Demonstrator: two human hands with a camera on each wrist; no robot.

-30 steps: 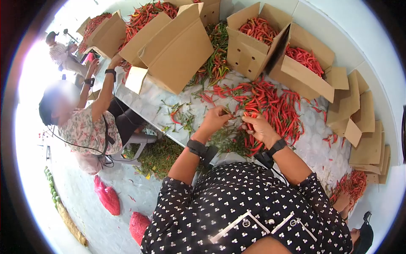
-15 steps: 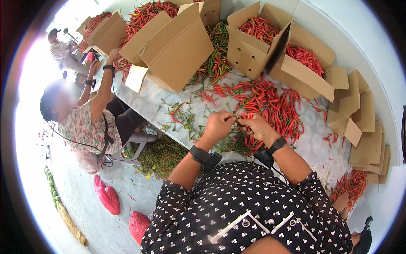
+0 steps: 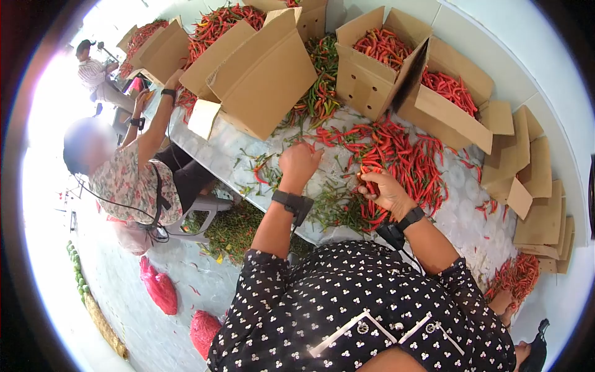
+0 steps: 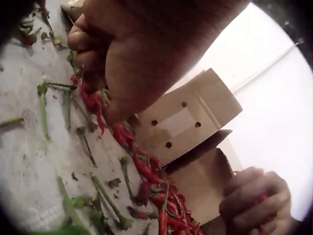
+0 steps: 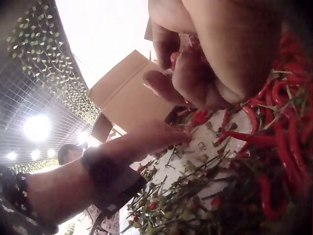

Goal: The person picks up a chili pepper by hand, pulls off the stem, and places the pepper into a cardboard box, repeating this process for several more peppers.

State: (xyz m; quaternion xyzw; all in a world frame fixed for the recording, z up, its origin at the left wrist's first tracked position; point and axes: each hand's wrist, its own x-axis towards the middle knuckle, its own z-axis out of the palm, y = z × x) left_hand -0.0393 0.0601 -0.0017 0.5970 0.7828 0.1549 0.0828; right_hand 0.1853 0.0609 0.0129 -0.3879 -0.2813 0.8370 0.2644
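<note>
My right hand (image 3: 387,191) grips red chilies (image 3: 370,170) beside the loose pile of red chilies (image 3: 403,149) on the table. In the right wrist view its fingers curl around bits of red. The left hand (image 3: 299,166) is apart from it, farther to the left, its fingers bent downward over the table. In the left wrist view those fingers overlap a few red chilies (image 4: 93,103); I cannot tell whether they pinch one. Green stems (image 4: 105,196) lie scattered below that hand, and a heap of stems (image 3: 338,208) sits between my forearms.
Cardboard boxes of red chilies, one with round holes (image 3: 365,87), line the table's back. A large box (image 3: 263,77) stands at left, near green and red chilies (image 3: 325,68). Another person (image 3: 124,167) sits at left. Pink bags (image 3: 160,288) lie on the floor.
My hands were together over a chili half a second ago. Since then the left hand has moved up and left, away from the right, which stays near the pile holding chilies.
</note>
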